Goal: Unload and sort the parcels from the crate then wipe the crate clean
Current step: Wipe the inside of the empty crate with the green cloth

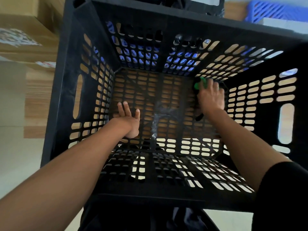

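Observation:
I look straight down into a deep black slotted crate (70, 90) with no parcels inside. Both my arms reach into it. My left hand (129, 119) is spread flat with straight fingers against the crate's floor near its left side. My right hand (210, 96) is in the far right corner of the floor, its fingers curled over a green cloth (200, 83) with a darker part beneath the palm. A pale smear (157, 117) shows on the middle of the crate floor.
The crate stands on a wooden surface (39, 100). Cardboard boxes (25, 40) with labels lie to the left. A blue slotted basket (273, 10) is at the far right, and another black crate (191, 4) stands behind. Dark fabric (183, 219) hangs below the near rim.

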### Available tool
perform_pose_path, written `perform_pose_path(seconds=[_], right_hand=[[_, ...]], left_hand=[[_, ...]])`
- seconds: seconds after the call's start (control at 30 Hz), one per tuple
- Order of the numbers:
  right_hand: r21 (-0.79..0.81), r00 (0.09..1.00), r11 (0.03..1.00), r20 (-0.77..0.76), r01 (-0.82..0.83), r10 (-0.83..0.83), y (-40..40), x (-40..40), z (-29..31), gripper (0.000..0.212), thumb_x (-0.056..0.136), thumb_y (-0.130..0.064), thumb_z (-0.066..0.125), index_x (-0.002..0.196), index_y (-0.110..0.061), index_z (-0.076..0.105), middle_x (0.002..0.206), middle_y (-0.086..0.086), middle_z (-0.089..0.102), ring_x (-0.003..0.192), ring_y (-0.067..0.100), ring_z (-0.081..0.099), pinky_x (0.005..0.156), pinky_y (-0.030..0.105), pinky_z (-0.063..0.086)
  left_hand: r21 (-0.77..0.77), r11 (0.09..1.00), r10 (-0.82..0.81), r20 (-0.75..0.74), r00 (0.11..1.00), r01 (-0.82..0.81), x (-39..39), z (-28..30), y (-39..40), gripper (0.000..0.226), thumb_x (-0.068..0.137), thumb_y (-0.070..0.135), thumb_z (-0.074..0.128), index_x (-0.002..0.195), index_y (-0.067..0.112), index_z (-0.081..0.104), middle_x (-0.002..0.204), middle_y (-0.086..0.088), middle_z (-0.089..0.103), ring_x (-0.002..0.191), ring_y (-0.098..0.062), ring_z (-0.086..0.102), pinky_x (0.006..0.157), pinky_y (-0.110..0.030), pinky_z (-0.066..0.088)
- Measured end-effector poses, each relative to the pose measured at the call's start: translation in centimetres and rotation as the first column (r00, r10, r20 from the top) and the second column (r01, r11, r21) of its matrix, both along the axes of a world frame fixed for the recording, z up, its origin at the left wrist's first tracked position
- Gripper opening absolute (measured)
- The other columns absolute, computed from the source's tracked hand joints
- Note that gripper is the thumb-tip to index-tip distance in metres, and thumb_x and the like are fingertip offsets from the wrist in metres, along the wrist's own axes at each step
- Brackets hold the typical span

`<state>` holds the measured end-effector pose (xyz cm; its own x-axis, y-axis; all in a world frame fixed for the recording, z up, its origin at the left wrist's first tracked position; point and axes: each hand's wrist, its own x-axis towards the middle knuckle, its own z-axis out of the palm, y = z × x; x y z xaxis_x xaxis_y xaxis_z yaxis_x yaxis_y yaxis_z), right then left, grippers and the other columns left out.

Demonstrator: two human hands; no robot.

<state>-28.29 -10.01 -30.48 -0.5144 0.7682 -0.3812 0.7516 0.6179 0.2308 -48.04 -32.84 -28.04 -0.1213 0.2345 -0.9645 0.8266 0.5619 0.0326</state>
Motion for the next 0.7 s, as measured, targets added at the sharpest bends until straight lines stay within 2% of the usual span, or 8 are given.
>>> perform_pose_path(seconds=[0.1, 0.2, 0.3, 0.4, 0.5, 0.57, 0.63, 0.7], right_hand=[[0.009, 0.986, 0.988, 0.054, 0.154, -0.155, 1.6, 2.4, 0.6, 0.057, 0.093, -0.006, 0.063, 0.146, -0.004, 0.043, 0.139, 0.022, 0.044, 0.126, 0.042, 0.049, 0.093, 0.054, 0.052], [0.002, 0.974, 0.975, 0.045, 0.222, -0.222, 2.3, 3.1, 0.9, 0.048, 0.097, -0.007, 0.057, 0.144, -0.002, 0.045, 0.14, 0.022, 0.043, 0.129, 0.044, 0.046, 0.094, 0.055, 0.051], [-0.04, 0.961, 0.964, -0.076, 0.262, -0.264, 1.7, 2.9, 1.0, 0.046, 0.099, -0.012, 0.057, 0.143, -0.007, 0.046, 0.142, 0.023, 0.04, 0.132, 0.045, 0.041, 0.101, 0.061, 0.047], [-0.095, 0.939, 0.97, -0.247, 0.223, -0.24, 0.9, 3.0, 1.0, 0.049, 0.1, -0.014, 0.056, 0.147, -0.014, 0.045, 0.146, 0.021, 0.038, 0.132, 0.044, 0.041, 0.1, 0.062, 0.046], [-0.14, 0.871, 0.95, -0.379, 0.279, -0.312, 0.5, 2.6, 0.9, 0.046, 0.105, -0.019, 0.05, 0.15, -0.016, 0.045, 0.15, 0.018, 0.036, 0.135, 0.041, 0.039, 0.097, 0.057, 0.049], [-0.186, 0.83, 0.931, -0.421, 0.315, -0.365, -0.2, 1.7, 0.7, 0.044, 0.106, -0.017, 0.047, 0.149, -0.012, 0.049, 0.15, 0.018, 0.036, 0.135, 0.039, 0.039, 0.102, 0.052, 0.048], [-0.213, 0.826, 0.937, -0.446, 0.277, -0.345, -1.4, 0.4, 0.4, 0.043, 0.104, -0.013, 0.048, 0.146, -0.009, 0.053, 0.148, 0.018, 0.038, 0.134, 0.039, 0.04, 0.104, 0.048, 0.046], [-0.235, 0.84, 0.957, -0.473, 0.17, -0.265, -3.1, -0.9, 0.2, 0.043, 0.101, -0.008, 0.049, 0.144, -0.007, 0.055, 0.145, 0.019, 0.042, 0.13, 0.04, 0.042, 0.102, 0.049, 0.049]], left_hand=[[-0.004, 1.0, 0.008, -0.001, 1.0, -0.008, 0.0, 0.1, 0.1, 0.089, 0.107, 0.026, 0.044, 0.154, 0.022, -0.032, 0.143, -0.031, -0.052, 0.138, -0.055, -0.039, 0.122, -0.067, 0.009], [-0.004, 1.0, 0.01, -0.006, 1.0, -0.01, 0.1, 0.2, 0.2, 0.088, 0.108, 0.025, 0.044, 0.154, 0.022, -0.031, 0.143, -0.032, -0.051, 0.138, -0.055, -0.039, 0.122, -0.067, 0.008], [-0.009, 1.0, 0.018, -0.008, 1.0, -0.018, 0.2, 0.3, 0.3, 0.087, 0.108, 0.024, 0.042, 0.153, 0.022, -0.032, 0.143, -0.032, -0.051, 0.137, -0.055, -0.039, 0.122, -0.067, 0.007], [-0.008, 1.0, 0.017, -0.009, 1.0, -0.017, 0.1, 0.3, 0.3, 0.087, 0.108, 0.022, 0.042, 0.154, 0.021, -0.031, 0.142, -0.033, -0.051, 0.137, -0.056, -0.04, 0.122, -0.067, 0.007], [-0.004, 1.0, 0.017, -0.003, 1.0, -0.017, 0.1, 0.3, 0.3, 0.087, 0.107, 0.022, 0.043, 0.154, 0.022, -0.031, 0.143, -0.032, -0.051, 0.137, -0.055, -0.04, 0.122, -0.066, 0.006], [-0.003, 1.0, 0.007, 0.002, 1.0, -0.007, 0.0, 0.2, 0.2, 0.088, 0.107, 0.022, 0.043, 0.154, 0.022, -0.031, 0.143, -0.031, -0.052, 0.137, -0.055, -0.04, 0.122, -0.066, 0.006], [-0.002, 1.0, 0.004, 0.007, 1.0, -0.004, 0.0, 0.1, 0.2, 0.088, 0.107, 0.023, 0.044, 0.154, 0.023, -0.031, 0.142, -0.031, -0.052, 0.137, -0.054, -0.041, 0.122, -0.067, 0.006], [-0.003, 1.0, -0.002, 0.009, 1.0, 0.002, 0.0, 0.2, 0.1, 0.088, 0.107, 0.023, 0.043, 0.154, 0.023, -0.031, 0.143, -0.03, -0.052, 0.137, -0.054, -0.041, 0.122, -0.067, 0.006]])
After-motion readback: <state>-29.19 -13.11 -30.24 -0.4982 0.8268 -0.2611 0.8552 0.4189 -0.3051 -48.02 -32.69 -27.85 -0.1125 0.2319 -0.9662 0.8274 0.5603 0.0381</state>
